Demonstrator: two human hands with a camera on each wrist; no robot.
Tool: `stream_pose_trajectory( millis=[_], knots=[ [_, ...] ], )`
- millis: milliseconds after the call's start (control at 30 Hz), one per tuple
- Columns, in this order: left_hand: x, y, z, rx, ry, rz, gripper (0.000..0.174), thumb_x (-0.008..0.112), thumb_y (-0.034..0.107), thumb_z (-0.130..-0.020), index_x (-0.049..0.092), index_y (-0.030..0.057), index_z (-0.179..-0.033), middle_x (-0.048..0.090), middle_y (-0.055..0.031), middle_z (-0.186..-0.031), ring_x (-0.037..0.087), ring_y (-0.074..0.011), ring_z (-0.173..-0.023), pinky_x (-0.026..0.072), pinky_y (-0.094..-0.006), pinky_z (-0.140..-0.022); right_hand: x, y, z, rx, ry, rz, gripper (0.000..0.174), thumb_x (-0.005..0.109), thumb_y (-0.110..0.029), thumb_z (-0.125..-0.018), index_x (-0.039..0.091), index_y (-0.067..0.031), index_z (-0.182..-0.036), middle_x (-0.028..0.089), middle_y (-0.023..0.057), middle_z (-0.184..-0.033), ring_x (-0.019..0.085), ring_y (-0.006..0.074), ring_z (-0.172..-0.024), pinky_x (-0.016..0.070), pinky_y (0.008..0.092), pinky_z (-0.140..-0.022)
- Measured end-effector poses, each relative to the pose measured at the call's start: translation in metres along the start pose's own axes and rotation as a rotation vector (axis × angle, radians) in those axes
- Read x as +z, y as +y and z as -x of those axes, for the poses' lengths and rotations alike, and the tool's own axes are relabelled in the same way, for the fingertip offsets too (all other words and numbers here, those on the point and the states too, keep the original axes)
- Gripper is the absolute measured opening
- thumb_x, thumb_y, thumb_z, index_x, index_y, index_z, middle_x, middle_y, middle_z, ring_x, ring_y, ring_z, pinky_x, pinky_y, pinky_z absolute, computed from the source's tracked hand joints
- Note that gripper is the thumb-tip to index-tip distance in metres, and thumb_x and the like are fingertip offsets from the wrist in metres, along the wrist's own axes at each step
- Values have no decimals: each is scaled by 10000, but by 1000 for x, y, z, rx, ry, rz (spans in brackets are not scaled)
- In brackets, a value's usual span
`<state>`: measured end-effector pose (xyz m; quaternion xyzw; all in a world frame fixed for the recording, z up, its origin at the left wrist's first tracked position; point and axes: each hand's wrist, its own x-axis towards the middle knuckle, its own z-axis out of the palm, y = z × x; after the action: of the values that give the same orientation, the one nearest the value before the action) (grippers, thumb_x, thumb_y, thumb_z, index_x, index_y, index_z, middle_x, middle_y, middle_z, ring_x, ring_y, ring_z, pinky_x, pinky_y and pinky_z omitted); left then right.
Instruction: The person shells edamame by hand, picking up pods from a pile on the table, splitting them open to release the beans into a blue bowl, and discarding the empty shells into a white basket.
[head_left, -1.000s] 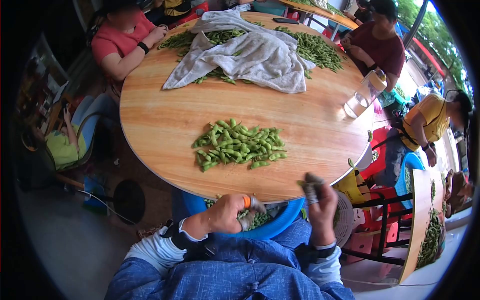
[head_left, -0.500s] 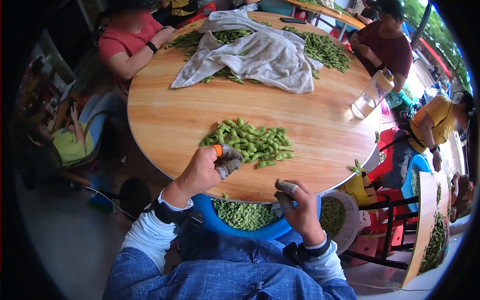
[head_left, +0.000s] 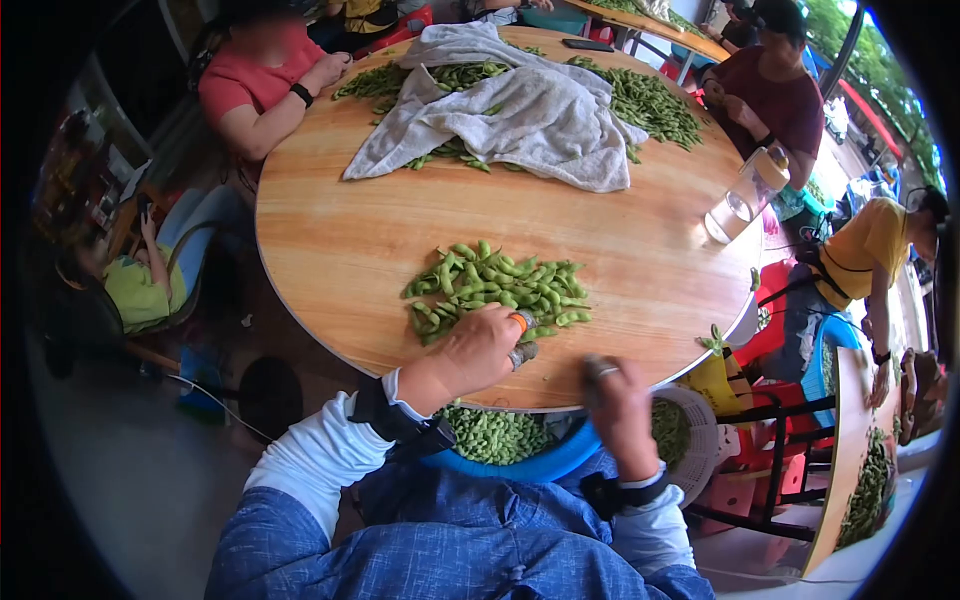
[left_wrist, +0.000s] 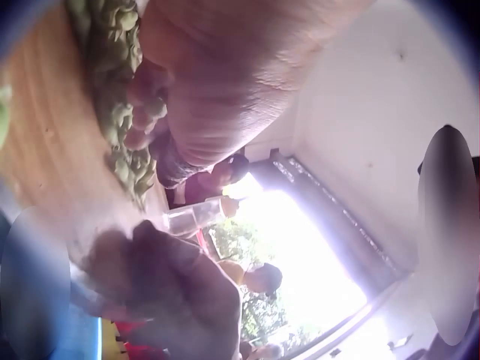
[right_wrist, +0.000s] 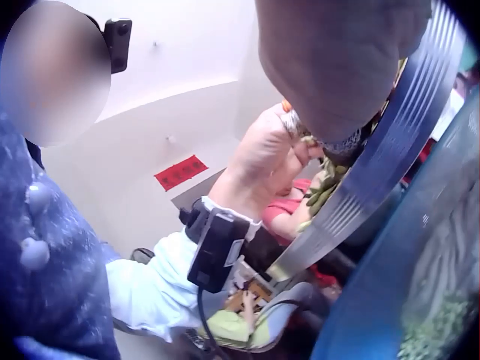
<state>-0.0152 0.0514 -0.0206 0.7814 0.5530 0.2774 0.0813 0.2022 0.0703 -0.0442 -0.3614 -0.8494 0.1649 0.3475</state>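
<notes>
Green soybean pods (head_left: 480, 275) lie in a loose heap on the round wooden table (head_left: 340, 240). My left hand (head_left: 465, 355) is at the near edge of this heap, its taped thumb and forefinger right beside a pod; an orange band circles one finger. In the left wrist view its bent fingers (left_wrist: 142, 112) overlap the pods. My right hand (head_left: 620, 405), blurred, is over the table's near edge, with dark wrapping on its fingertips. I cannot tell whether it holds a pod. Below the edge sits a blue basin (head_left: 560, 462) of shelled beans (head_left: 495, 432).
A grey towel (head_left: 540, 120) covers more pods at the far side. A clear bottle (head_left: 735, 205) stands at the right, with a phone (head_left: 588, 44) at the back. A white basket (head_left: 705, 440) of pods is beside the basin. Several people sit around.
My left hand went from above the basin to the heap, then rightward along its near edge. My right hand moved left, then back right, close to the table edge.
</notes>
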Motion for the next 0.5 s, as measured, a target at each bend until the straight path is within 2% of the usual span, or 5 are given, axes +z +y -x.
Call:
stream_pose_trajectory(
  millis=[67,133,233,300,500],
  knots=[
    [11,3,2,0,9,-162,111,547,110,-683,518,9,-718,520,-130,-694,526,-284,-703,438,-371,-596,-31,29,7,136,212,205,224,570,26,-688,571,-19,-908,546,134,-805,523,295,-712,438,325,-641],
    [18,9,0,-44,1,-239,82,529,88,-658,508,15,-690,514,-124,-697,521,-284,-713,438,-371,-606,-55,46,20,305,289,77,192,555,21,-738,566,0,-929,575,99,-819,542,214,-711,433,277,-637],
    [20,15,-3,-128,-10,-220,91,534,46,-628,521,7,-709,523,-125,-715,516,-275,-694,434,-369,-614,-63,38,34,550,400,-587,156,547,-13,-779,566,26,-930,590,65,-837,538,127,-734,427,239,-651],
    [15,15,-2,-102,25,-199,75,539,48,-663,525,2,-721,543,-134,-725,528,-261,-653,438,-358,-584,-58,21,36,642,259,-769,181,533,-37,-803,555,41,-965,588,48,-875,534,97,-792,422,222,-714],
    [-4,25,21,-610,-249,1160,72,540,79,-782,549,8,-792,563,-35,-616,475,-65,-495,356,-185,-435,-26,-37,5,643,-158,-1023,247,519,-74,-819,520,40,-1039,580,48,-927,534,111,-831,418,228,-752]
  ],
)
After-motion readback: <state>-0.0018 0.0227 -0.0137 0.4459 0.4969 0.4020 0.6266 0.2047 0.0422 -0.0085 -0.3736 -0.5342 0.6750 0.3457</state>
